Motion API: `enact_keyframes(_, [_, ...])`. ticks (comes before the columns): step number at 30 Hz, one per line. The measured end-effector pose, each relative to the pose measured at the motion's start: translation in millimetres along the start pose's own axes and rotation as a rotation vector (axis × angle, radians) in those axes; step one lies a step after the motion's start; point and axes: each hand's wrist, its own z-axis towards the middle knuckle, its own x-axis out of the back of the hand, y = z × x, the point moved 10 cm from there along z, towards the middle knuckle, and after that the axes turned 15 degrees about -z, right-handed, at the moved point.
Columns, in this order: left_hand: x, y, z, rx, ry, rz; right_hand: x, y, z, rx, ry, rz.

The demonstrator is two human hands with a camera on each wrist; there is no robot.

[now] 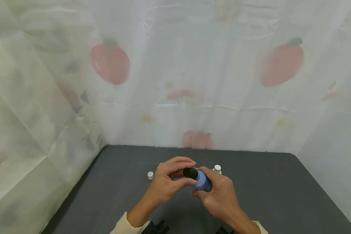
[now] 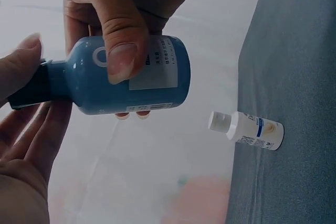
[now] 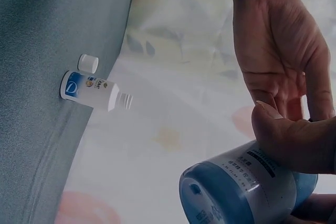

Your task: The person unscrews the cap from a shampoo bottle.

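Note:
A blue bottle (image 1: pixel 203 181) with a black cap (image 1: pixel 190 173) is held tilted above the table, cap toward the left. My right hand (image 1: pixel 220 191) grips the bottle's body, its thumb across the printed label in the left wrist view. At the other end, the thumb and fingers of my left hand (image 1: pixel 163 180) pinch the black cap. The right wrist view shows the bottle's base (image 3: pixel 202 198) and the palm of the left hand (image 3: pixel 278 56).
Uncapped, a white bottle (image 3: pixel 89 90) stands on the dark table (image 1: pixel 269 188) beside a loose white cap (image 1: pixel 150 175), mostly hidden behind my left hand in the head view. Another white bottle (image 2: pixel 257 130), capped, stands behind my right hand. Fruit-patterned curtains (image 1: pixel 237 120) line the back and sides.

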Motion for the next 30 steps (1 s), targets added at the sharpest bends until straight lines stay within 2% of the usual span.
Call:
enact_keyframes(5, [0.1,-3.2,-1.0,0.081,-0.008,-0.003,0,2,-1,-0.012,-0.011,0.005])
enact_keyframes(10, [4.3,-7.5,-0.5,0.166,0.04,0.036,-1,2,-1,-0.024,-0.022,0.019])
enact_keyframes(12, [4.8,-6.8,0.2,0.161,0.048,0.041,-1,2,-1,-0.025,-0.022,0.022])
enact_keyframes(16, [2.7,-2.3,2.5,0.101,0.034,0.059,-1,2,-1,-0.027,-0.016,0.023])
enact_keyframes(20, [3.5,-3.7,2.8,0.107,0.047,0.074,-1,2,-1,-0.028,-0.017,0.03])
enact_keyframes(27, [-1.5,4.0,5.2,-0.001,-0.009,0.066,1,1,-1,-0.017,-0.006,0.008])
enact_keyframes(30, [-1.7,4.8,4.7,-0.001,-0.026,0.07,1,2,-1,-0.02,-0.009,0.001])
